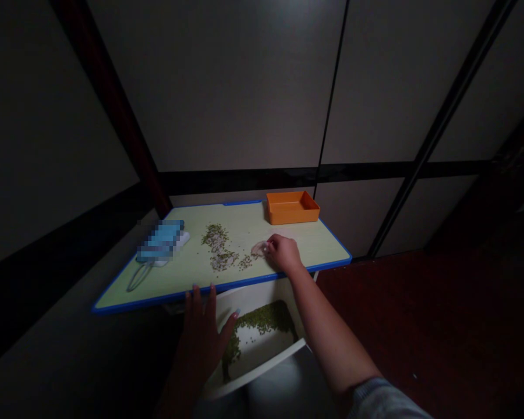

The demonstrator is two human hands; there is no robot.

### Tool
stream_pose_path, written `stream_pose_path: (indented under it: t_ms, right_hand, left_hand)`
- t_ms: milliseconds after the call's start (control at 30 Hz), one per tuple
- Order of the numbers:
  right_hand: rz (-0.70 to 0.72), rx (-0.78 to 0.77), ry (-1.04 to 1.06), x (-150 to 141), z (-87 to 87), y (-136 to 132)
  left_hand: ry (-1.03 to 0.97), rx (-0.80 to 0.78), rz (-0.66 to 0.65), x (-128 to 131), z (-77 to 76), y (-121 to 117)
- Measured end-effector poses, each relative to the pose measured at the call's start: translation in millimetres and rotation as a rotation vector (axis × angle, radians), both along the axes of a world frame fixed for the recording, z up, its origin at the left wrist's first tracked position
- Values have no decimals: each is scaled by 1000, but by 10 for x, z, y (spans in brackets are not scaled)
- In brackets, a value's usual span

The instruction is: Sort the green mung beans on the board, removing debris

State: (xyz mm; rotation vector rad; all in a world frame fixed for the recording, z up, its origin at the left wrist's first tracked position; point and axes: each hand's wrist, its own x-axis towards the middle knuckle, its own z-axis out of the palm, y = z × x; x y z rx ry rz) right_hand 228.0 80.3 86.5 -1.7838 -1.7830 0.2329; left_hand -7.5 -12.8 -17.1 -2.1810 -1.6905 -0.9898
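My right hand [283, 252] is above the right half of a small pale-topped table [183, 285] with a blue rim. Its fingers are pinched on a thin, pale, oval piece [258, 249], whose kind I cannot make out. Just left of it lie scattered small green grains [245, 262], like mung beans, and larger patches of grains [218, 244] with pale bits among them. My left hand [203, 326] is open at the table's front edge, fingers spread. It partly covers the white bin [262, 372] below, which holds more green grains [266, 318].
An orange rectangular box [293, 215] stands at the table's back right. A blurred-out blue object [160, 240] with a looped strap [138, 276] lies on the left. Behind the table rise large cabinet panels [240, 87]. Dark red floor [402, 314] stretches to the right.
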Motion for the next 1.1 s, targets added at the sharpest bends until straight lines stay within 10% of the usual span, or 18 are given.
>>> stream_pose_path:
  t_ms: [267,767,1100]
  right_hand:
    - [43,74,177,189,-115,43]
    - [-45,-192,-122,244,43,-87]
    - [-280,-87,-39,330,-69,4]
  left_hand:
    - [1,-15,9,5,-2,-7]
    - [38,36,-11,-5,-5,-17]
    - [48,35,-7,-5,-6,-6]
